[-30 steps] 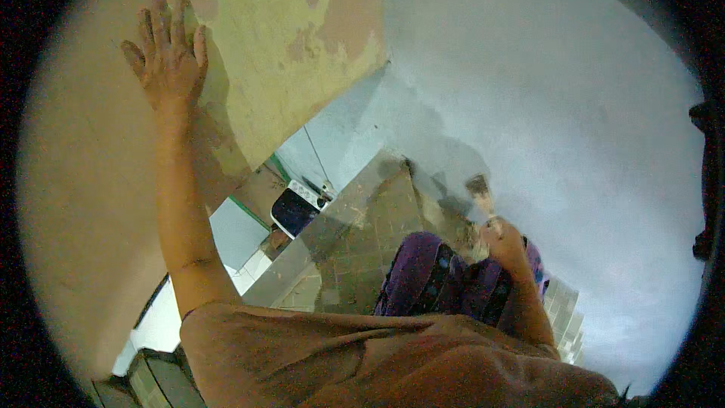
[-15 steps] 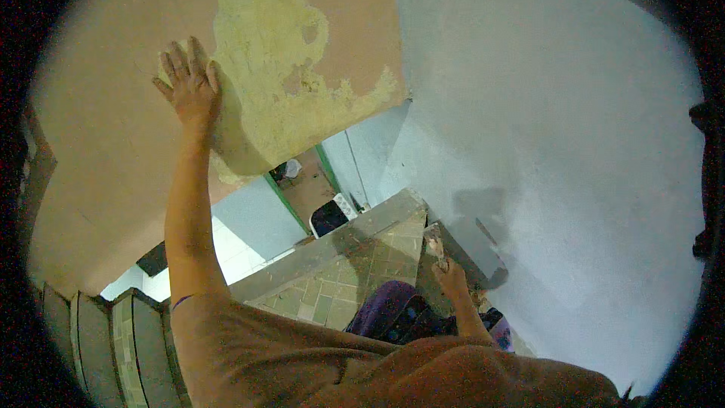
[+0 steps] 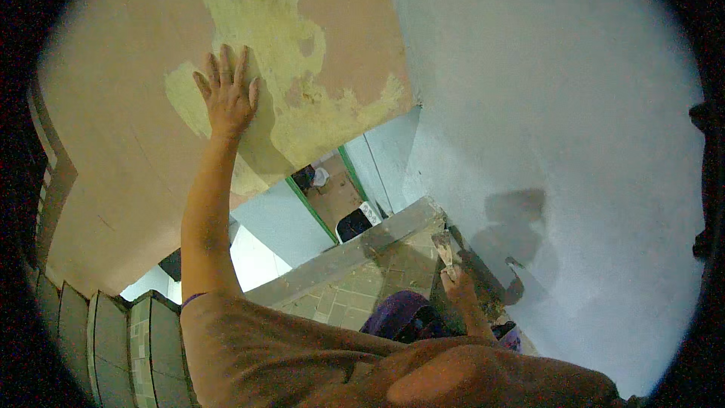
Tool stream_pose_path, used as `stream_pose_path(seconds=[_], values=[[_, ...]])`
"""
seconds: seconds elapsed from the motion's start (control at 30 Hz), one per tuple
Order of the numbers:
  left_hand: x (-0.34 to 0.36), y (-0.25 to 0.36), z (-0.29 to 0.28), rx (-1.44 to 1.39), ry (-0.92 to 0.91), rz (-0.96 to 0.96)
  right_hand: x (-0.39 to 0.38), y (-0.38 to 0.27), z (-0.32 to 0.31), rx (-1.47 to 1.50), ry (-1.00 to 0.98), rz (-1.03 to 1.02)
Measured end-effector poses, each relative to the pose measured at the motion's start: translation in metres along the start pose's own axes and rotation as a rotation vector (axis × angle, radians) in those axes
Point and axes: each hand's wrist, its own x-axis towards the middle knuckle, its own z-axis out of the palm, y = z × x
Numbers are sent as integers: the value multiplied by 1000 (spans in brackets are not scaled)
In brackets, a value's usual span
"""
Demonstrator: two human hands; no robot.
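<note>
My left hand lies open against the peach-coloured wall, fingers spread and arm stretched upward. Beneath and around it is a large pale yellow patch where the peach coat is gone, with ragged edges and small dark marks. Low on the right, my right hand grips a scraper by its handle. The flat, broad blade points up and away from me, apart from the peach wall. It appears smeared with pale residue.
A pale bluish wall meets the peach one at a corner on the right. Stairs descend at lower left. Below is a tiled landing with a raised ledge. A black-and-white object sits beyond the ledge.
My left hand has moved right across the wall, uncovering a yellow patch where it was. The right hand still holds the scraper low down. The view has shifted slightly.
</note>
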Motion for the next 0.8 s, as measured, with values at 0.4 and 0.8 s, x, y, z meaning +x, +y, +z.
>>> stream_pose_path(seconds=[0.4,0.8], values=[[99,33,22,-89,135,13,46,-49,-81,368,-78,569],[113,51,27,-67,108,-2,287,-181,-160,609,139,314]])
